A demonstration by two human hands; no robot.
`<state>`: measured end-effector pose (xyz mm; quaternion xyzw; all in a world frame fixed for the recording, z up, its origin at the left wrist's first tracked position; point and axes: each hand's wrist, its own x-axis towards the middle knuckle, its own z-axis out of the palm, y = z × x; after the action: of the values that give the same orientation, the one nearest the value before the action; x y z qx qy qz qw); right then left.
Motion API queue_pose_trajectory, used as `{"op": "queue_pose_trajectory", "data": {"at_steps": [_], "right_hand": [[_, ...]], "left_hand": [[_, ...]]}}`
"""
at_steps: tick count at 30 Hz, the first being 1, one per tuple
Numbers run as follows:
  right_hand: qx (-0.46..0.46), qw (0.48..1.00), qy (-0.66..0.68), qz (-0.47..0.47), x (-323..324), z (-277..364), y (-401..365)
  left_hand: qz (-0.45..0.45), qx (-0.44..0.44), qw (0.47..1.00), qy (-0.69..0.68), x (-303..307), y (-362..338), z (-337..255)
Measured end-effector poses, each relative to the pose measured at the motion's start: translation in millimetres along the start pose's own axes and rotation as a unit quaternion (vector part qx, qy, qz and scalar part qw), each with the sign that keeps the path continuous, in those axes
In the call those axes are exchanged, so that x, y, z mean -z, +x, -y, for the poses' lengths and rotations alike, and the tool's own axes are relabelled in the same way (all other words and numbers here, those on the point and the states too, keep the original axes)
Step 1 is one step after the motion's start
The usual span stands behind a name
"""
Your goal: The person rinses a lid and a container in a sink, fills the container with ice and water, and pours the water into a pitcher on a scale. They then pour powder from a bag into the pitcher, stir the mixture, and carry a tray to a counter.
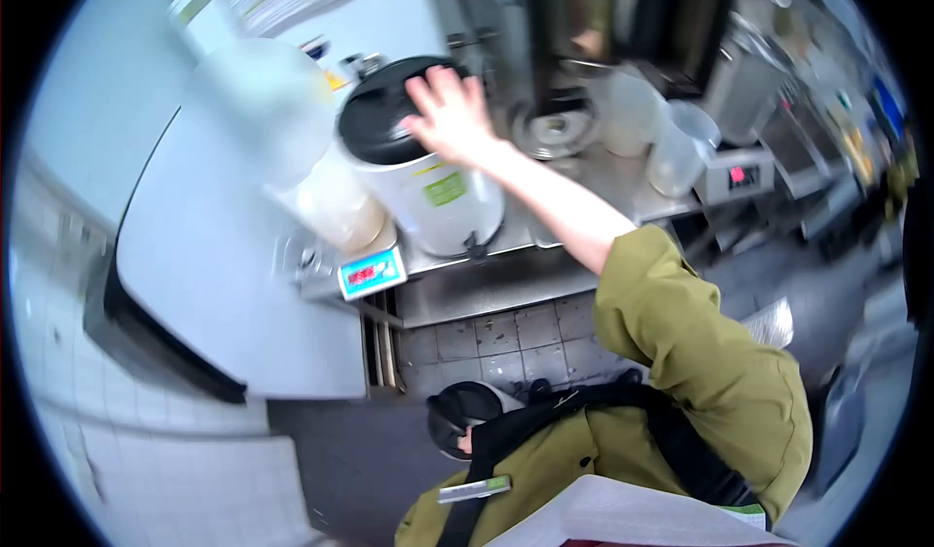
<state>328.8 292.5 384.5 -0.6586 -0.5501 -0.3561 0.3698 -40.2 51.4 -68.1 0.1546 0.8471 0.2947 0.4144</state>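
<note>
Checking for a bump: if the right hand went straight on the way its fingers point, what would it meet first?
Probably the black lid of the white drum; the right hand is spread over it, contact unclear.

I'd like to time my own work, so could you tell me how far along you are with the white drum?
Done: the white drum stands on the steel counter, black lid seated. In hand: the right hand is spread open over the lid's edge. Left: probably any gripping or lifting; nothing is grasped yet.
</note>
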Motion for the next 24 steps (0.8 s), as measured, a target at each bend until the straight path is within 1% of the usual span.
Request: {"op": "queue_pose_trajectory", "data": {"at_steps": [1, 2, 3, 4, 5, 6, 7, 8, 9, 10, 11, 12, 13, 14, 15, 16, 17, 18, 19, 20, 21, 22, 23, 24], "right_hand": [[0.015, 0.996, 0.091, 0.013, 29.9, -1.9, -5.4], [0.047, 0.992, 0.113, -0.02, 40.7, -9.4, -26.8], [0.119, 0.974, 0.174, -0.077, 56.4, -20.7, -59.4], [0.124, 0.967, 0.196, -0.103, 61.3, -33.6, -107.6], [0.06, 0.976, 0.206, 0.041, 104.0, -42.9, -152.2], [0.023, 0.954, 0.239, 0.177, 122.6, -66.4, -205.9], [-0.079, 0.928, 0.274, 0.239, 138.2, -94.3, -263.3], [-0.203, 0.901, 0.27, 0.273, 154.5, -122.9, -335.0], [-0.336, 0.837, 0.182, 0.391, 164.9, -151.4, -422.3], [-0.437, 0.696, 0.153, 0.549, 238.8, -170.0, -428.7], [-0.485, 0.617, 0.142, 0.603, 245.3, -198.6, -522.0], [-0.604, 0.584, 0.114, 0.53, 276.9, -207.2, -570.5], [-0.724, 0.432, 0.22, 0.49, 309.8, -225.6, -617.4], [-0.807, 0.412, 0.294, 0.304, 364.1, -223.7, -605.5], [-0.835, 0.308, 0.384, 0.248, 385.9, -240.1, -636.8], [-0.869, 0.227, 0.391, 0.2, 413.4, -249.0, -666.0], [-0.884, 0.144, 0.423, 0.136, 434.7, -260.1, -684.9], [-0.892, 0.129, 0.428, 0.073, 457.9, -266.3, -684.5], [-0.895, 0.114, 0.432, 0.011, 484.9, -273.0, -672.7], [-0.893, 0.172, 0.414, -0.046, 506.6, -282.1, -656.3], [-0.851, 0.266, 0.443, -0.099, 519.1, -303.0, -658.3], [-0.794, 0.351, 0.471, -0.156, 531.1, -323.2, -662.2], [-0.773, 0.442, 0.395, -0.227, 545.7, -348.6, -636.6], [-0.808, 0.458, 0.307, -0.205, 577.6, -380.1, -600.5]], "left_hand": [[0.039, -0.018, 0.999, 0.014, -9.1, -2.0, -3.8], [0.086, -0.037, 0.995, 0.035, -21.0, -5.7, -7.2], [0.139, -0.052, 0.987, 0.065, -35.4, -12.7, -6.7], [0.189, -0.067, 0.975, 0.099, -48.5, -21.7, -4.7], [0.238, -0.086, 0.958, 0.138, -63.5, -32.2, -1.9], [0.283, -0.102, 0.937, 0.176, -79.9, -48.2, 3.6], [0.319, -0.123, 0.916, 0.21, -96.8, -68.5, 8.2], [0.36, -0.141, 0.889, 0.247, -113.0, -91.8, 18.6], [0.392, -0.174, 0.858, 0.282, -129.0, -116.3, 30.2], [0.425, -0.211, 0.822, 0.316, -145.2, -145.3, 40.9], [0.428, -0.289, 0.785, 0.343, -161.0, -179.9, 53.8], [0.415, -0.374, 0.745, 0.363, -177.5, -217.2, 71.6], [0.374, -0.478, 0.701, 0.376, -194.8, -259.0, 95.8], [0.384, -0.494, 0.65, 0.431, -193.4, -332.0, 95.2], [0.452, -0.502, 0.604, 0.423, -211.1, -368.5, 114.5], [0.509, -0.515, 0.55, 0.416, -221.8, -405.4, 134.9], [0.511, -0.531, 0.534, 0.413, -224.9, -465.9, 144.5], [0.524, -0.581, 0.465, 0.415, -230.6, -516.9, 150.6], [0.526, -0.584, 0.415, 0.458, -240.3, -563.5, 154.3], [0.523, -0.652, 0.343, 0.429, -248.3, -609.8, 154.8], [0.57, -0.661, 0.324, 0.365, -244.0, -660.6, 146.6], [0.593, -0.668, 0.289, 0.345, -258.7, -694.0, 147.4], [0.609, -0.67, 0.287, 0.315, -271.7, -726.6, 148.5], [0.637, -0.667, 0.278, 0.268, -275.2, -767.6, 142.3]]}}
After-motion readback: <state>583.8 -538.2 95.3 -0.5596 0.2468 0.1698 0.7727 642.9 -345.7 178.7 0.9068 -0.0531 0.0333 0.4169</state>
